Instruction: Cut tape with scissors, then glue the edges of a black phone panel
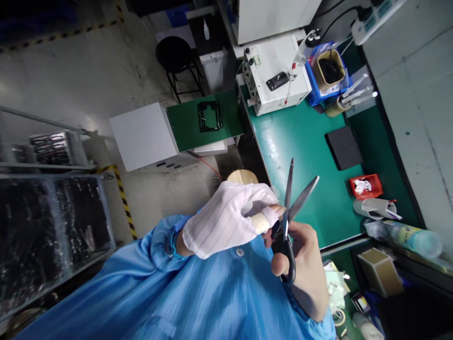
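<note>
My left hand (231, 215) wears a white striped glove, with a bare fingertip showing and a cream-coloured wrap, like tape (260, 222), around one finger. Its fingers are curled together, close beside the pivot of the scissors; what they pinch, if anything, is hidden. My bare right hand (304, 257) grips the scissors (289, 215) by their black handles, thumb through one loop. The two metal blades stand apart and point up and away from me, over the edge of the green workbench (297, 146). Both hands are held in front of my blue smock (212, 288).
On the bench stand a white machine (274, 56), a dark flat pad (344, 147), a red bin (366, 185) and a blue basket (311, 85). A wooden stool top (242, 176) sits below the bench edge. To the left are a white cabinet (143, 134) and a rack.
</note>
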{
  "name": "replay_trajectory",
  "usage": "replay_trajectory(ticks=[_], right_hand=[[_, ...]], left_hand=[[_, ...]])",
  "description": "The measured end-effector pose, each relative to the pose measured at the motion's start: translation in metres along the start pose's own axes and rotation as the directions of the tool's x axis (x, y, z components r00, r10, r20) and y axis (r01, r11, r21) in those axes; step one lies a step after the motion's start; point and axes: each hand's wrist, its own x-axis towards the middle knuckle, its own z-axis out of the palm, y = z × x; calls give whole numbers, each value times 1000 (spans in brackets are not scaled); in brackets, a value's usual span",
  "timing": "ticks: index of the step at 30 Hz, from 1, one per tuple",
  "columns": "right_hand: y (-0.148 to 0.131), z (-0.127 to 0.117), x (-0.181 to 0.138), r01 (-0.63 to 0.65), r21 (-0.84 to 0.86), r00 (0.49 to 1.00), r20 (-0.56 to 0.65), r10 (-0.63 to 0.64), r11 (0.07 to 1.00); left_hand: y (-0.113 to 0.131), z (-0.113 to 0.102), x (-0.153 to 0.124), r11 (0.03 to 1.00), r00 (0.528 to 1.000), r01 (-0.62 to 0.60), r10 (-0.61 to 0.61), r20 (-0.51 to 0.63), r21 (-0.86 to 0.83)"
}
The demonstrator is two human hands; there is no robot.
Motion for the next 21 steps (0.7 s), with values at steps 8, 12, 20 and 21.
replay_trajectory(ticks=[8,12,20,21], right_hand=[[-2,7,3,-12,24,1000,2,12,1000],[-3,8,3,-3,24,1000,-6,3,1000],[-3,9,3,-23,52,1000,-4,23,998],[-3,9,3,-21,55,1000,-7,21,998]], left_hand=[[-2,3,-2,998,998,-30,26,-61,-62],[0,3,-3,998,999,-16,13,-48,-62],[-1,4,-5,998,995,-66,66,-72,8],[-1,4,-5,997,995,-76,77,-70,18]])
